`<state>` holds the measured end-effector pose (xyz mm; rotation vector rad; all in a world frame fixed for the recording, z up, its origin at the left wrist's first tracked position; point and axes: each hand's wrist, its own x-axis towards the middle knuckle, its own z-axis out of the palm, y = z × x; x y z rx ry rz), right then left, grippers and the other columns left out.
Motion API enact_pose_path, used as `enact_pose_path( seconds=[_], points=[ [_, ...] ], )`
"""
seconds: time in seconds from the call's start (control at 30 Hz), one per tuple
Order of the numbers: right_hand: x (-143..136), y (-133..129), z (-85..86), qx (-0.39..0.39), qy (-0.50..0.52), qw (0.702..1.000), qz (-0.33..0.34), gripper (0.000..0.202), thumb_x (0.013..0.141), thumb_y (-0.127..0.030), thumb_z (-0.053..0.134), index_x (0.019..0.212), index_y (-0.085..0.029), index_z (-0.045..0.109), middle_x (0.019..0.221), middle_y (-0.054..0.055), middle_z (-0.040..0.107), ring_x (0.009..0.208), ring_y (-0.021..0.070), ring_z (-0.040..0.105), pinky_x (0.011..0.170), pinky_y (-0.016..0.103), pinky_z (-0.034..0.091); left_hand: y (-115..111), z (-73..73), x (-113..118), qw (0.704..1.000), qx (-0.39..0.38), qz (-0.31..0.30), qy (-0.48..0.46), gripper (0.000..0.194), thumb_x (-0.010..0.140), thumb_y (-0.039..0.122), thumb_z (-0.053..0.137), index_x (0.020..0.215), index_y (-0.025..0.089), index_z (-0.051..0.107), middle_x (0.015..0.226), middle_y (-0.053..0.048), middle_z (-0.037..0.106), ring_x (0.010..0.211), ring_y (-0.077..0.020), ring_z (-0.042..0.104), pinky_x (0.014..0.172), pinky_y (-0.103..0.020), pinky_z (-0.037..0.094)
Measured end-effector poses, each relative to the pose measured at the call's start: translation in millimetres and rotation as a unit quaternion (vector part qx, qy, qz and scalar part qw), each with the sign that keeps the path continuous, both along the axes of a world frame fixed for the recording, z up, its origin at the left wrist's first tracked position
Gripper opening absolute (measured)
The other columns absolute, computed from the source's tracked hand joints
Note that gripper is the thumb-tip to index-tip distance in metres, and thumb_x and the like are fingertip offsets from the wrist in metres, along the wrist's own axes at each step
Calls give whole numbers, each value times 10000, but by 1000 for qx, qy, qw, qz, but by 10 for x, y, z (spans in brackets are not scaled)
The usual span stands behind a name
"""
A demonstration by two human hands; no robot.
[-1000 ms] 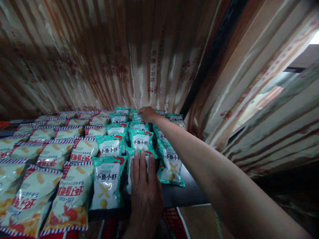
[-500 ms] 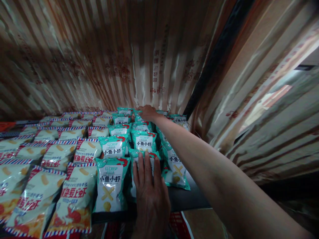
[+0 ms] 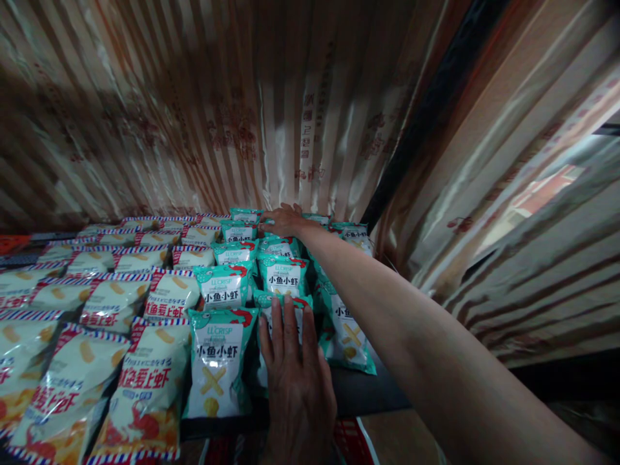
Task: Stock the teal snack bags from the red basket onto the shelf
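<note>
Teal-and-white snack bags (image 3: 217, 361) stand in rows on a dark shelf (image 3: 368, 391). My left hand (image 3: 296, 368) lies with outstretched fingers against the front of one teal bag (image 3: 264, 310) in the first row, covering much of it. My right arm reaches across the rows from the right, and my right hand (image 3: 283, 221) rests over the bags at the back, fingers spread. What lies under its palm is hidden. To the right of my left hand, another teal bag (image 3: 349, 332) leans back, partly behind my forearm.
White-and-red snack bags (image 3: 140, 394) with striped edges fill the shelf's left side in several rows. A striped, printed curtain (image 3: 290, 97) hangs close behind, and more curtain (image 3: 523, 284) hangs at the right. A dark post (image 3: 426, 123) slants up at the back right corner.
The view has shifted slightly. My right hand's fingers are more spread over the back bags. My left hand stays against the same front bag.
</note>
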<state>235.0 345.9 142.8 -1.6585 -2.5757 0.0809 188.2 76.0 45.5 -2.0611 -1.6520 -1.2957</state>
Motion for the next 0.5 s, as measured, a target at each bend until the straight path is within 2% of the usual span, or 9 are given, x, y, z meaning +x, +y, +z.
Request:
enact_pose_path(
  seconds=[0.1, 0.37, 0.5],
  points=[
    [-18, -11, 2, 0, -9, 1000, 3, 391, 881, -546, 426, 1162, -371, 634, 1350, 39, 553, 1370, 364, 292, 1077, 666, 90, -6, 15, -7, 1000, -13, -6, -7, 608, 808, 17, 479, 1398, 129, 387, 1455, -181, 418, 1421, -329, 231, 1098, -617, 259],
    [36, -49, 33, 0, -5, 1000, 8, 308, 907, -459, 424, 1056, -382, 683, 1251, 26, 619, 1301, 341, 389, 1069, 665, 128, 26, 8, 8, 1000, -5, -3, -3, 583, 798, 19, 485, 1369, 121, 428, 1451, -183, 421, 1416, -333, 243, 1097, -613, 257],
    [50, -81, 57, 11, -6, 1000, 5, 315, 907, -441, 438, 1107, -363, 668, 1302, 36, 585, 1358, 355, 308, 1068, 652, 127, 36, 16, 2, 1000, 2, -2, -2, 555, 801, 27, 477, 1349, 116, 451, 1442, -189, 431, 1412, -329, 256, 1094, -607, 261]
  ],
)
